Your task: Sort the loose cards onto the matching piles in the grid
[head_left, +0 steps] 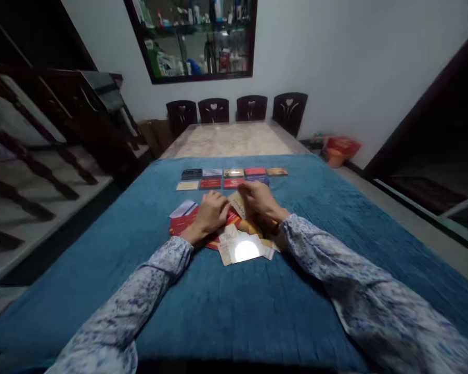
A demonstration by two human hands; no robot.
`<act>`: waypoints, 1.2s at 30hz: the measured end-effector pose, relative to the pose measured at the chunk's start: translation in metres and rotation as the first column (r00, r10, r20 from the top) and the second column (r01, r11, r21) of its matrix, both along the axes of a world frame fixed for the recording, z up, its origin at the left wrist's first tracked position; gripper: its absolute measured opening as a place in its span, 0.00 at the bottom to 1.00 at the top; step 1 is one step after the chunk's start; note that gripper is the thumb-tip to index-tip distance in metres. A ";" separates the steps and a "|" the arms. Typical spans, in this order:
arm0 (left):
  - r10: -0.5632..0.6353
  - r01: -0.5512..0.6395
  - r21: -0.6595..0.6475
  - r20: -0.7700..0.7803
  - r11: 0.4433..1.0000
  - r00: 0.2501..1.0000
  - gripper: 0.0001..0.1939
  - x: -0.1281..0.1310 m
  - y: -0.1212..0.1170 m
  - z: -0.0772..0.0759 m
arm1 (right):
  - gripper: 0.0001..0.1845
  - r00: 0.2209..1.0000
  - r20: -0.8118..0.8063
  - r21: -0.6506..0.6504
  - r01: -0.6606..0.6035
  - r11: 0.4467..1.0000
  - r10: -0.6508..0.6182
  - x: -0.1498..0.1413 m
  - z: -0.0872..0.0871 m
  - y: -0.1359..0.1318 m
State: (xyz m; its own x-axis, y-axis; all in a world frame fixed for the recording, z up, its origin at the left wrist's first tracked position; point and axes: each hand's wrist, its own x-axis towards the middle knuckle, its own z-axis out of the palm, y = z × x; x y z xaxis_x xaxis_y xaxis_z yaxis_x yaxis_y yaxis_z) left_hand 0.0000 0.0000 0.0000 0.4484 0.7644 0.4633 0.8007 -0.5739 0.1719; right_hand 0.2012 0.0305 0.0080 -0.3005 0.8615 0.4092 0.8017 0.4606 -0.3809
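A loose heap of cards lies on the blue cloth in front of me, with red cards (182, 223), a pale purple-white card (183, 209) and shiny whitish cards (244, 249) fanned at its near side. My left hand (210, 212) rests on the heap, fingers curled over the red cards; what its fingertips touch is hidden. My right hand (260, 199) pinches a cream card (237, 204) held tilted above the heap. Beyond my hands, cards lie in two rows, among them a black one (192, 174), a red one (210, 184) and a gold one (276, 171).
The blue cloth (140, 291) covers the near part of a long table with a pale stone top (234, 139). Several dark chairs (213, 110) stand at its far end. A stair railing (27, 156) is on the left; an orange bucket (335, 157) sits on the floor at right.
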 end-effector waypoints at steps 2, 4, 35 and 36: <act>0.023 -0.023 0.003 0.041 1.000 0.999 0.08 -0.002 0.003 0.000 | 0.14 1.000 0.016 0.008 -0.018 1.000 0.018 -0.005 0.000 0.000; 0.035 -0.035 -0.003 0.084 0.999 0.996 0.07 -0.004 0.005 -0.001 | 0.14 0.999 0.026 0.009 -0.035 0.999 0.034 -0.010 0.001 0.001; 0.080 -0.065 -0.129 0.121 0.990 0.989 0.15 -0.016 0.003 -0.009 | 0.21 0.939 0.321 -0.110 -0.096 0.989 0.127 0.005 0.010 -0.034; 0.091 -0.075 -0.132 0.118 0.988 0.989 0.15 -0.016 0.002 -0.009 | 0.22 0.936 0.329 -0.117 -0.094 0.989 0.128 0.006 0.011 -0.035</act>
